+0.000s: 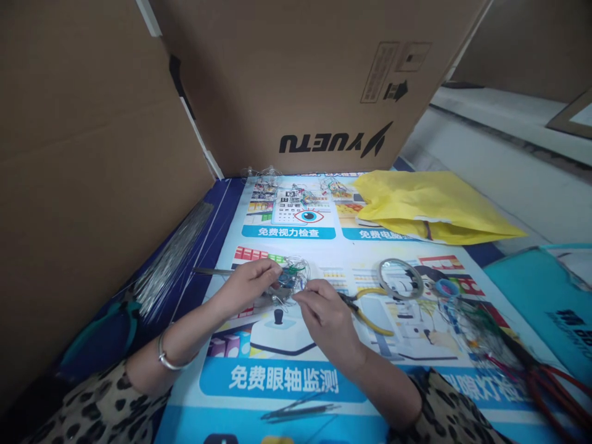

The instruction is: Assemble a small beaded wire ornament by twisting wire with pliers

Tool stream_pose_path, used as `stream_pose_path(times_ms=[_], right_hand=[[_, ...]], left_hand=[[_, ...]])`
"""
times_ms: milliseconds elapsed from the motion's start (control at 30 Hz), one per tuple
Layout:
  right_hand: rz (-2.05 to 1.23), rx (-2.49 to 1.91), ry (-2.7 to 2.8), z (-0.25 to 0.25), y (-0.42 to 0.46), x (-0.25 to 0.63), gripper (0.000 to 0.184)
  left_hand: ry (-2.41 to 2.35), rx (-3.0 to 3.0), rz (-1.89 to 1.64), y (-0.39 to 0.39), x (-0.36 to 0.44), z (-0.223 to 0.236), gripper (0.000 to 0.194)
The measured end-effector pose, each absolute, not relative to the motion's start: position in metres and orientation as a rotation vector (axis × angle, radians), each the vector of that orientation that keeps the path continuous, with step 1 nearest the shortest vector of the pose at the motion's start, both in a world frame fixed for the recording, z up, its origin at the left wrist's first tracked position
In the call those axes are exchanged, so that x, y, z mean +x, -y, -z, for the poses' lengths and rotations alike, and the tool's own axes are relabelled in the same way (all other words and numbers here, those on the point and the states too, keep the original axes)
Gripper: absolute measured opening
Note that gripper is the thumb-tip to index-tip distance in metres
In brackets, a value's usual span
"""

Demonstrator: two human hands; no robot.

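Observation:
A tangle of thin silvery wire with green and blue bits (297, 269) is between my hands over the printed sheet. My left hand (254, 280) is closed in a pinch at the tangle's left side. On its right side, my right hand (326, 308) is closed, its thumb and forefinger pressed together at the wire. Exactly which strands each hand grips is too fine to make out. A flat metal strip (213, 271) reaches leftward from behind my left hand. Yellow-handled scissors or pliers (377, 330) lie just right of my right hand, their front end partly hidden.
A roll of clear tape (401, 279) and a yellow bag (435, 203) lie to the right. Red-handled scissors (546, 382) are at the lower right. Cut wires (176, 253) and teal-handled pliers (104, 333) lie left. Cardboard walls (296, 80) stand behind; tweezers (300, 412) lie in front.

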State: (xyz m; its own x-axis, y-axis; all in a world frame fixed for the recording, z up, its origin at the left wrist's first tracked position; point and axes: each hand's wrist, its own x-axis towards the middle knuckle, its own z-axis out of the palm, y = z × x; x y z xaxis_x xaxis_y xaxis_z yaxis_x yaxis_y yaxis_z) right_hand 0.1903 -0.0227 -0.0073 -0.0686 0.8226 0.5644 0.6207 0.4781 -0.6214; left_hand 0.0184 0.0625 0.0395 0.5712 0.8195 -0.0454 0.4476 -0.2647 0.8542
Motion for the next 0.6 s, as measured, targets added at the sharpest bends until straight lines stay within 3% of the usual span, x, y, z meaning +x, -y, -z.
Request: stream_pose_path(times_ms=[600], right_hand=[[-0.25, -1.218, 1.814, 0.0083, 0.026, 0.1879, 0.026]], left_hand=[[-1.08, 1.805, -0.571, -0.062, 0.0191, -0.0362, 0.022]])
